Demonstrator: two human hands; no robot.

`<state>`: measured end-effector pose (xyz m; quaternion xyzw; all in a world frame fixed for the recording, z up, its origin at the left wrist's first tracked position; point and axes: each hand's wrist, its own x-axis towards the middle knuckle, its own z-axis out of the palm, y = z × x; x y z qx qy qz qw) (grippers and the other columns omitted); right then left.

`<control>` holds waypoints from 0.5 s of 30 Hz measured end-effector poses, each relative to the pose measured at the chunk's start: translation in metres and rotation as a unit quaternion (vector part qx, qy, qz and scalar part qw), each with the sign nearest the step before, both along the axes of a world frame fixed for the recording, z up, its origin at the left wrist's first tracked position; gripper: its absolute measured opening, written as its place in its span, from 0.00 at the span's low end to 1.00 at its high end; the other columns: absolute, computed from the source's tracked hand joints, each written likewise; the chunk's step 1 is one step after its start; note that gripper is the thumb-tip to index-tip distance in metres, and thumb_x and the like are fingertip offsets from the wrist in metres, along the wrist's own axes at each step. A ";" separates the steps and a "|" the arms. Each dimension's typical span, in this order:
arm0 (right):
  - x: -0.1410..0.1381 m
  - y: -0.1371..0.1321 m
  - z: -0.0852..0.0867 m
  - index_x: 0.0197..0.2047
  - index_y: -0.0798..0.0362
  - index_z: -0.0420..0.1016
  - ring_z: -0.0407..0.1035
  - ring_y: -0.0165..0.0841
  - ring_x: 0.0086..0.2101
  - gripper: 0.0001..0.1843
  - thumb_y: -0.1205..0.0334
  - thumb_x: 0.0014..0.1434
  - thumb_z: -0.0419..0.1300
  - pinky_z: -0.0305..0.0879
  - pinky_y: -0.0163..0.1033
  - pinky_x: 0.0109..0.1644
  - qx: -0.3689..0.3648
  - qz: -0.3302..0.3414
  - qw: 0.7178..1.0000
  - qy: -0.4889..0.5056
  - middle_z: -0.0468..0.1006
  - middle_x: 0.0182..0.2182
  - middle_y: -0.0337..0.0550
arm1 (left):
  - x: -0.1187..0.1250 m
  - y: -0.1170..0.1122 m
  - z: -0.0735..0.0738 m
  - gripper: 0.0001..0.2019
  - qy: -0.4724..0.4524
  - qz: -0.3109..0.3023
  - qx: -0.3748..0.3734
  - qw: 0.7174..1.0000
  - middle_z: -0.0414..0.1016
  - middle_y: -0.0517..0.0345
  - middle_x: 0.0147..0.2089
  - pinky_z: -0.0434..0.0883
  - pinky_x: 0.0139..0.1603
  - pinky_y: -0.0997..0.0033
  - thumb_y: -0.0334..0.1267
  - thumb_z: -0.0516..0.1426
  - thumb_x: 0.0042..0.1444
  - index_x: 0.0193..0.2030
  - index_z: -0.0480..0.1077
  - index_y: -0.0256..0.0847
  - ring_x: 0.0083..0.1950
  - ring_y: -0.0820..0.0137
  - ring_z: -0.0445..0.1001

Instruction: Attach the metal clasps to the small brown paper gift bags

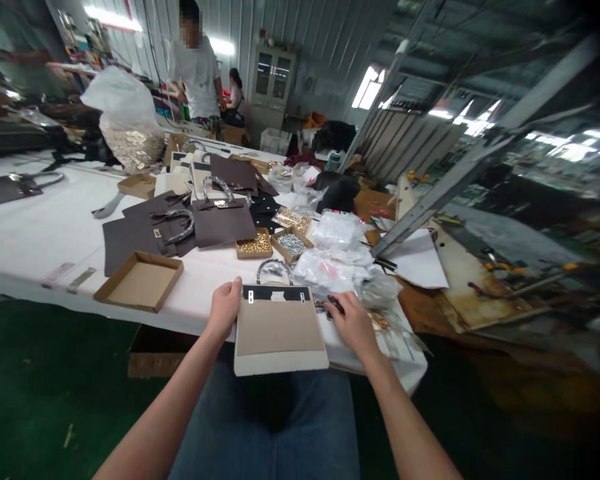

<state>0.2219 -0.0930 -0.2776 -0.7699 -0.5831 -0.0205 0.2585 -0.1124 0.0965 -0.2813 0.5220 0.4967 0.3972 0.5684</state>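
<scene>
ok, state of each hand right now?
Left hand: closed, holding the beige bag panel by its left edge.
Right hand: fingers on a small dark object beside the panel's right edge; whether the grip is closed can't be told.

A handbag-making workshop: handbag panels (283, 330) with handles, gold fittings (254, 244) and silver fittings (291, 244) fill a long counter (25, 237) beneath a corrugated metal wall (325, 40) and strip lights (114, 19).

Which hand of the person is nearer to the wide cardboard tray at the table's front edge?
The left hand. It holds the left edge of the panel, right of the tray; the right hand is farther right, past the panel, holding a dark object.
</scene>
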 end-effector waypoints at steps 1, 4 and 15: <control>-0.001 0.001 -0.001 0.61 0.48 0.82 0.77 0.51 0.51 0.22 0.42 0.79 0.58 0.72 0.53 0.60 0.006 -0.002 1.000 -0.018 0.81 0.52 0.55 | -0.001 0.000 0.003 0.30 0.005 -0.003 0.000 1.000 0.65 0.63 0.27 0.58 0.31 0.71 0.69 0.58 0.68 0.29 0.66 0.44 0.31 0.69 0.61; -0.002 0.004 -0.002 0.62 0.49 0.85 0.76 0.52 0.51 0.23 0.43 0.79 0.59 0.71 0.55 0.59 0.015 -0.016 0.998 -0.062 0.81 0.51 0.56 | -0.004 0.002 0.014 0.33 0.016 -0.033 -0.011 0.999 0.65 0.62 0.26 0.59 0.32 0.70 0.74 0.60 0.64 0.29 0.67 0.43 0.31 0.68 0.63; -0.057 -0.006 0.012 0.63 0.50 0.83 0.80 0.44 0.35 0.32 0.33 0.73 0.63 0.74 0.48 0.45 0.037 -0.102 0.980 0.168 0.87 0.41 0.49 | -0.015 0.001 0.018 0.30 -0.020 -0.131 -0.058 0.990 0.82 0.52 0.36 0.71 0.37 0.69 0.67 0.69 0.57 0.43 0.82 0.36 0.38 0.63 0.77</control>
